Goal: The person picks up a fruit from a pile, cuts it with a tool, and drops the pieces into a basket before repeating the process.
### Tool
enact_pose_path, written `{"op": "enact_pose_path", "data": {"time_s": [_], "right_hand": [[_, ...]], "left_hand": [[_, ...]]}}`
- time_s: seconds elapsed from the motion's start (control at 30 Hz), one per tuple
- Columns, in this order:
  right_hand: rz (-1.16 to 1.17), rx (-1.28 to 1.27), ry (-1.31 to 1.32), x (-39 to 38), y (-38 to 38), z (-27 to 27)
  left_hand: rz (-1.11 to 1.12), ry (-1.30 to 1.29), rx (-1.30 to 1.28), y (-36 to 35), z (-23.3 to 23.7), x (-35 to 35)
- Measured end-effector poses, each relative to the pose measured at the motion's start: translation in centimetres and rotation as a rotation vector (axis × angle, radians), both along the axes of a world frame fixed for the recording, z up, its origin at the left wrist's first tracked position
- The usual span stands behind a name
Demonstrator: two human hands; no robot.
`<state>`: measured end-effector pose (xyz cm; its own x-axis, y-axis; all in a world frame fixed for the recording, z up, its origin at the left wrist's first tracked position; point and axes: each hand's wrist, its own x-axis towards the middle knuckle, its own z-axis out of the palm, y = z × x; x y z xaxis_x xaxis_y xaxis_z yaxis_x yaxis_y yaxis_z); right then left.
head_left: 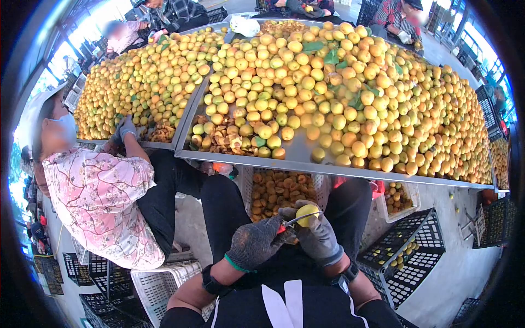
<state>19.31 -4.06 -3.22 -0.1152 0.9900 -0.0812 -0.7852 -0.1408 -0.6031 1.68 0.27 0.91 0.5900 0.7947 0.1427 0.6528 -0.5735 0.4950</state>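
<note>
My left hand [255,241], in a dark knit glove with a green cuff, is closed around the red handle of a small knife [302,217]. The blade points right and lies against a yellow apricot [309,214]. That fruit is gripped in the fingers of my right hand [321,240], which wears a grey glove. Both hands are close together over my lap. Just beyond them, between my knees, a white crate [247,188] holds halved apricots [279,191].
A metal-edged table [295,164] heaped with apricots [350,93] spans the front. A coworker in a pink floral top [104,197] sits at left. Black crates [415,257] stand at right, a white basket [158,284] at lower left. Several people sit across the table.
</note>
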Motion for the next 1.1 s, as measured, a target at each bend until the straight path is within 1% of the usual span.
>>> {"op": "enact_pose_path", "data": {"time_s": [0.13, 0.3, 0.37, 0.4, 0.43, 0.67, 0.73, 0.77, 0.83, 0.87, 0.9, 0.93, 0.97, 1.03, 1.07, 1.1], "right_hand": [[-0.01, -0.069, 0.011, -0.3, -0.3, -0.4], [-0.027, -0.054, 0.004, -0.6, -0.4, -0.4], [-0.038, -0.066, 0.0, -0.8, -0.4, -0.4], [-0.067, -0.05, -0.042, -0.9, -0.4, -0.8], [-0.094, -0.033, -0.083, -1.1, -0.3, -1.0], [-0.166, -0.088, -0.103, -1.8, -0.7, -2.1], [-0.217, -0.03, -0.27, -1.9, -0.6, -2.5], [-0.217, -0.03, -0.27, -1.8, -0.4, -2.2], [-0.212, 0.028, -0.485, -1.5, -0.2, -1.3], [-0.216, 0.03, -0.488, -1.4, -0.2, -1.7], [-0.191, -0.073, -0.381, -1.4, -0.2, -2.2], [-0.163, -0.173, -0.275, -1.4, -0.2, -2.4], [-0.161, -0.176, -0.276, -1.3, -0.3, -2.4], [-0.109, -0.339, 0.036, -1.3, 0.0, -0.7], [-0.105, -0.339, 0.035, -1.3, -0.1, -1.2], [-0.135, -0.288, -0.144, -1.4, -0.2, -2.0]], "left_hand": [[0.006, 0.034, 0.017, -0.3, -0.6, 0.1], [0.02, -0.012, 0.136, -0.4, -0.8, 0.1], [0.022, 0.023, 0.121, -0.4, -0.9, 0.1], [0.026, 0.058, 0.107, -0.4, -1.0, 0.1], [0.028, 0.058, 0.106, -0.4, -1.1, 0.1], [0.014, 0.068, 0.097, -0.4, -3.1, 0.1], [0.018, 0.052, 0.101, -0.5, -3.3, 0.3], [0.027, 0.051, 0.1, -0.4, -3.3, 0.4], [0.031, 0.048, 0.095, -0.5, -3.5, 0.5], [0.03, 0.052, 0.04, -0.3, -3.7, 0.5], [0.028, 0.057, -0.015, -0.1, -3.8, 0.5], [0.028, 0.054, -0.013, 0.0, -3.8, 0.6], [0.032, 0.062, -0.004, -0.1, -3.9, 0.6], [0.04, 0.069, 0.004, -0.1, -4.0, 0.6], [0.022, 0.047, 0.019, 0.0, -4.0, 0.6], [0.002, 0.025, 0.034, 0.1, -4.0, 0.5]]}}
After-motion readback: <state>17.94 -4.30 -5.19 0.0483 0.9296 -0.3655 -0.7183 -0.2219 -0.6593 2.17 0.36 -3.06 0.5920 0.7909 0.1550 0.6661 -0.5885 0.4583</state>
